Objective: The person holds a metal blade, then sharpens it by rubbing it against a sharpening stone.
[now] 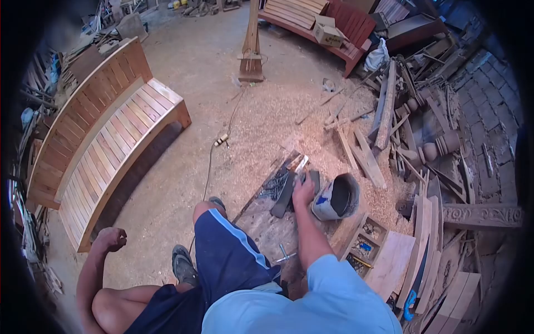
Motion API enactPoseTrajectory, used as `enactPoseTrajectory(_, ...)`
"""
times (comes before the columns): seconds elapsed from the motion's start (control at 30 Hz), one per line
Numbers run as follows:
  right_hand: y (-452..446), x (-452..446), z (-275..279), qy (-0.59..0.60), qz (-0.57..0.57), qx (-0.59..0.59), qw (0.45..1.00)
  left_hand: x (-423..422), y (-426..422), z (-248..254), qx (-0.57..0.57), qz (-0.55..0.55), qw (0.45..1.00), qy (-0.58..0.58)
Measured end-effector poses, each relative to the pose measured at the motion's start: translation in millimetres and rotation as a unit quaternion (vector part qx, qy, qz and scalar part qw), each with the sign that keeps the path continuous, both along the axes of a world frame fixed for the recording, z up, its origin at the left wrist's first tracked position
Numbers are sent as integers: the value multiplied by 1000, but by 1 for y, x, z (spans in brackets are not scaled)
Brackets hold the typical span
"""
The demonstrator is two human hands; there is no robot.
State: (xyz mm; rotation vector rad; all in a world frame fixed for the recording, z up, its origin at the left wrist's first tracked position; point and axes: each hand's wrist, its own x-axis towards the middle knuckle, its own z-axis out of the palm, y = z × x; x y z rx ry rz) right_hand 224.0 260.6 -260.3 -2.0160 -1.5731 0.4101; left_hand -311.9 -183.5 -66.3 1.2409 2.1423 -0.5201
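My right hand (303, 190) is closed low over the work surface, between dark grey blocks (284, 196). A bright flat piece (301, 163) shows just beyond its fingers; what the fingers grip is mostly hidden. Close to the right of that hand stands a worn, whitish bucket (331, 203) with a dark inside. Dark nails or wire bits (272, 186) lie to the left of the blocks. My left hand (113, 238) hangs by my left knee with its fingers curled in, near the front end of a curved slatted bench (125, 125). It appears to hold nothing.
A compartment box (364, 236) with a pencil and a blue item lies right of my arm, beside a blue-handled saw (410, 303). Timber and carved posts (439, 146) crowd the right. A cable (210, 167) crosses the shavings-covered floor. A red bench (334, 47) stands behind.
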Motion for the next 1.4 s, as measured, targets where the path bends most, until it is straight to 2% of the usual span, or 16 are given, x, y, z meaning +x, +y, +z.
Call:
enactPoseTrajectory(0.07,-40,7,7,30,49,8,998,-6,10,5,23,11,1000,-5)
enactPoseTrajectory(0.13,-35,8,7,39,76,6,996,-7,10,4,50,20,999,9)
enactPoseTrajectory(0.2,-2,5,-4,3,59,32,998,-3,-1,-3,45,22,999,10)
enactPoseTrajectory(0.3,-20,12,-8,-5,44,23,999,-8,1,-3,-42,-24,999,8)
enactPoseTrajectory(0.37,-29,2,6,13,42,-5,999,-9,2,3,-11,-14,1000,8)
enactPoseTrajectory(0.43,-28,-5,2,17,50,32,998,-6,6,1,40,8,999,-5)
enactPoseTrajectory(0.5,-43,0,-10,15,62,69,996,-6,12,-2,24,7,1000,0)
enactPoseTrajectory(0.57,-37,2,-20,6,44,39,998,-5,11,-3,-19,-3,1000,18)
enactPoseTrajectory(0.67,-26,-12,-5,3,9,15,1000,1,11,1,-9,-12,1000,3)
enactPoseTrajectory(0.8,-52,-15,11,-32,57,4,998,-5,27,7,32,1,999,7)
enactPoseTrajectory(0.9,-20,-21,16,33,-6,-72,997,-1,14,-2,15,-1,1000,7)
enactPoseTrajectory(1.0,-48,-15,1,25,9,-12,1000,-8,18,-3,20,-20,999,23)
enactPoseTrajectory(1.13,-35,-26,3,6,30,55,998,-4,19,4,38,-14,999,9)
enactPoseTrajectory(1.2,-44,-15,-11,-8,29,47,998,-4,22,1,24,-20,999,24)
enactPoseTrajectory(1.3,-11,-18,5,26,-8,-15,1000,3,15,4,15,-18,1000,21)
enactPoseTrajectory(1.4,-56,-9,19,15,28,-10,999,-5,23,6,48,6,999,-4)
